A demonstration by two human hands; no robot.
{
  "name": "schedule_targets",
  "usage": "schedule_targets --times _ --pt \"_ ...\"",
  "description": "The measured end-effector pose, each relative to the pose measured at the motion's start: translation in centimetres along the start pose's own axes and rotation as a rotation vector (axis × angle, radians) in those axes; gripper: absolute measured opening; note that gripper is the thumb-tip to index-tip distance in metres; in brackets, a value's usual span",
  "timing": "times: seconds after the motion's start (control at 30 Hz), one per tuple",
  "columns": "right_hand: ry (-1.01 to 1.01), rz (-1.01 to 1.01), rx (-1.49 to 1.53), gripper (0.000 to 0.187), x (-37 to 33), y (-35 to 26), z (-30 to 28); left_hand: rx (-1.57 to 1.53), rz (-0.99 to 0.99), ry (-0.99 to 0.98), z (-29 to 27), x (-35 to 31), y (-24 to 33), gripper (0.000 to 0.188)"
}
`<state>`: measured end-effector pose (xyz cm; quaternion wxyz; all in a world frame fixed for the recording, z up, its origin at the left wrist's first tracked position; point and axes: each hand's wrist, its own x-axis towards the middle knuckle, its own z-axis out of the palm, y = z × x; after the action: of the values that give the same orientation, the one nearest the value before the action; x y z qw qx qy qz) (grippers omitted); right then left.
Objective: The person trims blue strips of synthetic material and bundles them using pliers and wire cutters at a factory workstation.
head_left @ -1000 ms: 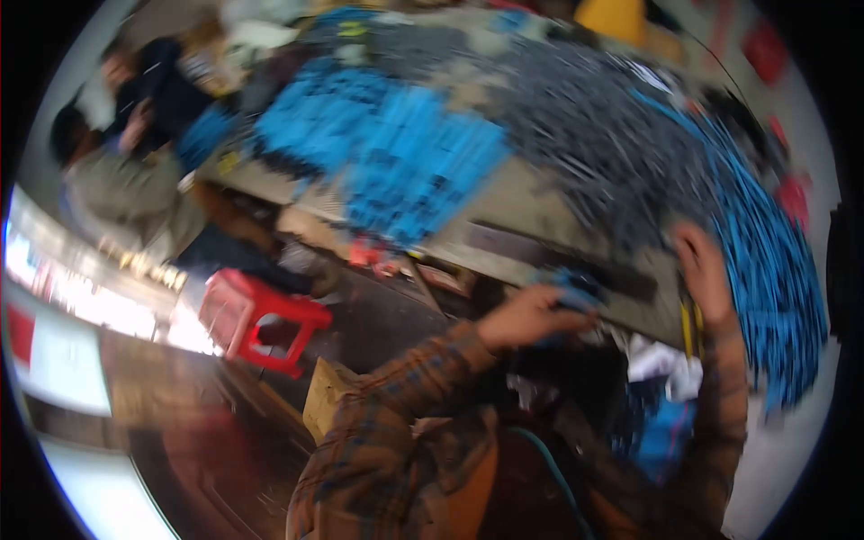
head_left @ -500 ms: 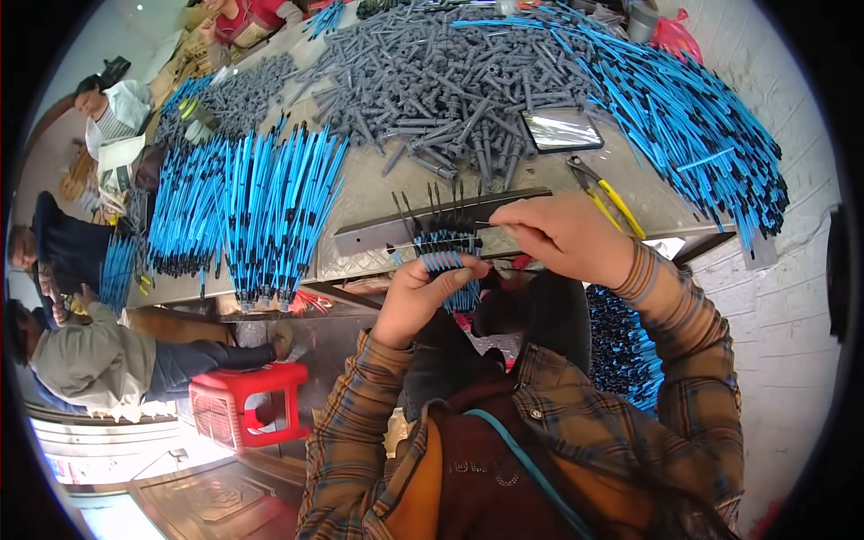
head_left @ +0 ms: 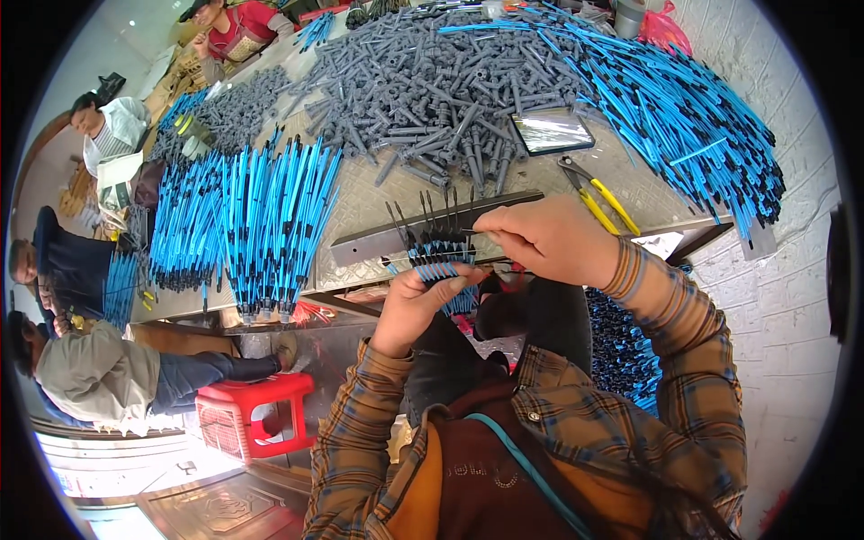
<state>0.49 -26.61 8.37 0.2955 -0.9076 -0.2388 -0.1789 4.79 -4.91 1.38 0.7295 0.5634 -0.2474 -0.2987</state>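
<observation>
My left hand (head_left: 416,304) is closed around a fanned bundle of thin blue tubes with black ends (head_left: 437,271), held just off the table's near edge. The blue parts lie side by side across my fingers, and several dark thin tips stick up beyond them. My right hand (head_left: 551,236) is pinched at the far right side of the bundle, thumb against forefinger. Something thin and dark seems to be between those fingertips, too small to name. Right behind the bundle, a long metal bar (head_left: 358,248) lies on the table.
Yellow-handled pliers (head_left: 601,200) and a flat dark-framed panel (head_left: 553,132) lie beyond my right hand. Grey plastic parts (head_left: 423,85) are heaped behind. Blue tubes pile up at the left (head_left: 270,225) and right (head_left: 684,126). Co-workers sit at left near a red stool (head_left: 256,409).
My right hand has shifted slightly left along with the bundle's tips, its pinch kept. My left hand keeps its grip. The whole view has shifted a little.
</observation>
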Motion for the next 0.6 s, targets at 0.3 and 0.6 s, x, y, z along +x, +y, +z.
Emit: schedule_targets --times 0.3,0.6 --pt "-0.067 0.004 0.026 0.02 0.6 -0.3 0.2 0.081 -0.002 -0.023 0.2 -0.2 0.1 0.016" --pt "-0.016 0.074 0.35 0.021 0.3 0.4 2.7 0.055 0.0 -0.027 -0.1 -0.3 -0.2 0.017"
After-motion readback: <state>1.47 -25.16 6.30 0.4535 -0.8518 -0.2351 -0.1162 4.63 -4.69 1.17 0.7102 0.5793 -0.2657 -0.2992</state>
